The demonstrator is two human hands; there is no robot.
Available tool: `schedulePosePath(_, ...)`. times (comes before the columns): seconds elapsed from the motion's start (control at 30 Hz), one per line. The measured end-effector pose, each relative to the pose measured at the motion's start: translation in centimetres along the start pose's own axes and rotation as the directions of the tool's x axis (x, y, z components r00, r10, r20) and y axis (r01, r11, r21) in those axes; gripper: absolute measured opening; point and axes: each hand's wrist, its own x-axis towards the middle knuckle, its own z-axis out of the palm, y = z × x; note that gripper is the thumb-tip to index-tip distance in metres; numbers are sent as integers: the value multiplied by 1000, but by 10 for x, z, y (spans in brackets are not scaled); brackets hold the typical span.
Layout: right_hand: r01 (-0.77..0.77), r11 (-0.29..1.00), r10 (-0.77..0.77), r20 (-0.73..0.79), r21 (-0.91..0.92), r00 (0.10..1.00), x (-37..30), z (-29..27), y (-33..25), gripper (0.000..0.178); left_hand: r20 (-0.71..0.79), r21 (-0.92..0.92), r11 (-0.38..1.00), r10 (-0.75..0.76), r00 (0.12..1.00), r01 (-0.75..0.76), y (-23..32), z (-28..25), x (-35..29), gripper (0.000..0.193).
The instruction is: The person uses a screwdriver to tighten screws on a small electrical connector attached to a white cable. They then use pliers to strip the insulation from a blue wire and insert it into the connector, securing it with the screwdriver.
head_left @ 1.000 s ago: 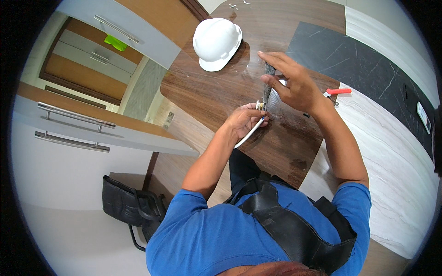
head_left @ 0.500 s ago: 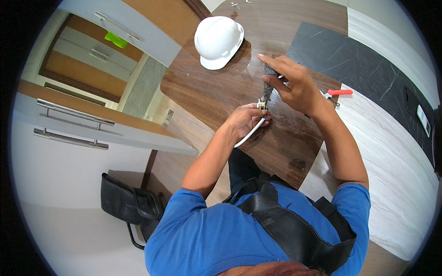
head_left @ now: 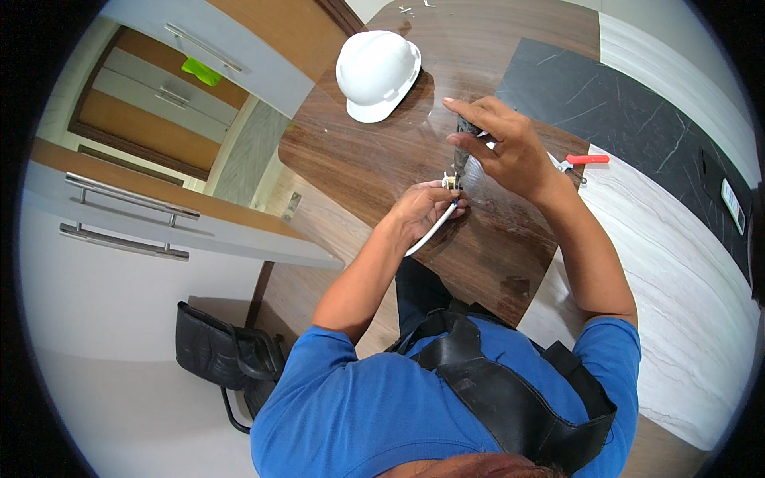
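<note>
Over the brown wooden table (head_left: 343, 151), my left hand (head_left: 421, 209) pinches a small white electrical fitting (head_left: 449, 182) with brass-coloured metal in it. A white cable (head_left: 433, 229) with a blue wire at its end runs from the fitting back under my left hand. My right hand (head_left: 510, 147) grips a dark-handled screwdriver (head_left: 460, 159) from above. The tool stands nearly upright, its lower end at the fitting; the exact contact of the tip is too small to see.
A white hard hat (head_left: 376, 73) sits on the table's far left. Beyond my right wrist lies a red-handled tool (head_left: 588, 159). A phone-like device (head_left: 733, 205) rests on the black marble panel (head_left: 621, 111). On my left are a cabinet door (head_left: 191, 231) and a black chair (head_left: 223, 350).
My right fingers have shifted slightly on the screwdriver handle, and its top looks turned a little. My left hand and the fitting have hardly moved.
</note>
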Motion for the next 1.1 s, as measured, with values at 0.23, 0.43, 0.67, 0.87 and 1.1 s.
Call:
schedulePosePath(0.23, -6, 998, 11, -67, 67, 998, 2, 5, -5, 47, 7, -19, 1000, 7, 1000, -7, -1, -1, 1, 18)
schedulePosePath(0.43, -18, 999, 16, -56, -33, 998, 1, 0, 0, 49, 6, 1, 1000, -1, 1000, 1, -1, -3, 3, 17)
schedulePosePath(0.67, -1, 999, 0, -36, -33, 999, 0, 1, -1, 49, -8, -4, 1000, -1, 1000, 1, -2, -4, 4, 18)
schedulePosePath(0.87, 55, 998, -54, -96, 12, 994, 3, 7, -3, 50, -34, -32, 1000, 1, 999, -2, 0, -2, 0, 20)
schedulePosePath(1.1, -77, 996, 79, 31, -50, 996, 0, -4, -2, 55, -41, -34, 999, 2, 999, -4, 0, -2, 1, 18)
